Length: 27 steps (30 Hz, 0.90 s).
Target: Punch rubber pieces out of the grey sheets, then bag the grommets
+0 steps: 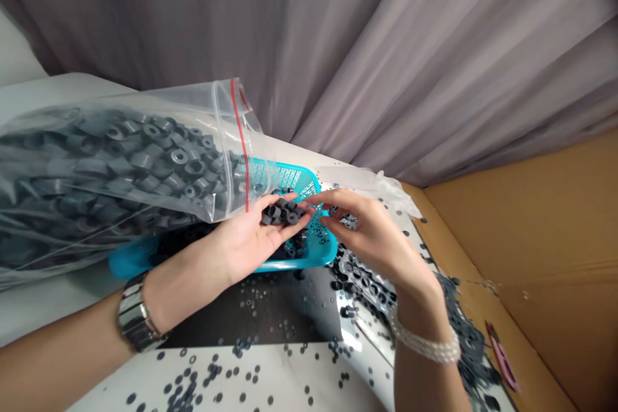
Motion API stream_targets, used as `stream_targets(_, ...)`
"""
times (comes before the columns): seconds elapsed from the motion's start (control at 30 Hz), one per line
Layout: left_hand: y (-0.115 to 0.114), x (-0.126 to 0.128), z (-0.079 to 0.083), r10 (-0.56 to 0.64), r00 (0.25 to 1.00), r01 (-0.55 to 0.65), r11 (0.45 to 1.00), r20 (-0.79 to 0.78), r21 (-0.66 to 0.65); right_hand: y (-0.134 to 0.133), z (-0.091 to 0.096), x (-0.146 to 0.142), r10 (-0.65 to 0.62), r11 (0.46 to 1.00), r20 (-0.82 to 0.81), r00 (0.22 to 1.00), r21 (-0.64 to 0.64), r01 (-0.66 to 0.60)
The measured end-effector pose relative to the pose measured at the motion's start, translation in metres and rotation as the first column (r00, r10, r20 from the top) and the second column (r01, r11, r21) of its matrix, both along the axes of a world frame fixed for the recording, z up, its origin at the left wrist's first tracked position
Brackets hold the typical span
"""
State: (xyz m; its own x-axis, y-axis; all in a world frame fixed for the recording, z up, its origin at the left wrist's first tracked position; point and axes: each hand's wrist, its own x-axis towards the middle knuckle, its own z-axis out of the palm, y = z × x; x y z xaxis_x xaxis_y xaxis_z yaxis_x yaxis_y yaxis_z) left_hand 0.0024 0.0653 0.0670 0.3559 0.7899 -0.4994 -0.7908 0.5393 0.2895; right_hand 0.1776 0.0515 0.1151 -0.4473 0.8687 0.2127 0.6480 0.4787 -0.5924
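My left hand (244, 244) lies palm up above the blue basket (326, 254), its fingers partly curled under a small heap of dark rubber bushings (281, 212). Close to its fingertips is my right hand (371, 228), thumb and forefinger apart, with nothing visible between them. A large clear zip bag (219, 141) with a red stripe, full of the same grey-black bushings, leans over the basket; its mouth is beside my left hand. More dark pieces lie in the basket, partly hidden by my left forearm.
Small black discs (181, 393) are scattered over the white table and a dark sheet (290, 309). Black perforated rubber scraps (371, 283) lie to the right. Pink-handled scissors (502, 360) rest by the cardboard wall (545, 225). A grey curtain (290, 32) hangs behind, near crumpled clear plastic (396, 193).
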Motion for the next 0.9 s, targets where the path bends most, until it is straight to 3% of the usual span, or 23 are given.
stream_targets(0.27, 0.001, -0.003, 0.001, -0.014, 1.0, 0.015, 1.0, 0.023, -0.025, 0.003, -0.006, -0.008, 0.118, 0.992, 0.03, 0.993, 0.032, -0.119)
stream_targets(0.47, 0.001, -0.004, 0.005, 0.001, 1.0, -0.003, 0.997, -0.021, -0.083, 0.006, -0.007, -0.008, 0.069, 0.997, -0.011, 0.998, 0.047, -0.069)
stream_targets(0.67, -0.002, -0.002, 0.012, -0.034, 0.998, 0.033, 0.999, -0.051, -0.02, 0.01, -0.008, -0.002, 0.038, 0.998, -0.073, 0.997, 0.055, -0.034)
stream_targets(0.9, -0.008, -0.005, 0.014, -0.091, 0.995, 0.095, 0.988, -0.032, 0.122, 0.009, -0.009, -0.001, 0.04, 0.996, 0.026, 0.999, 0.077, -0.042)
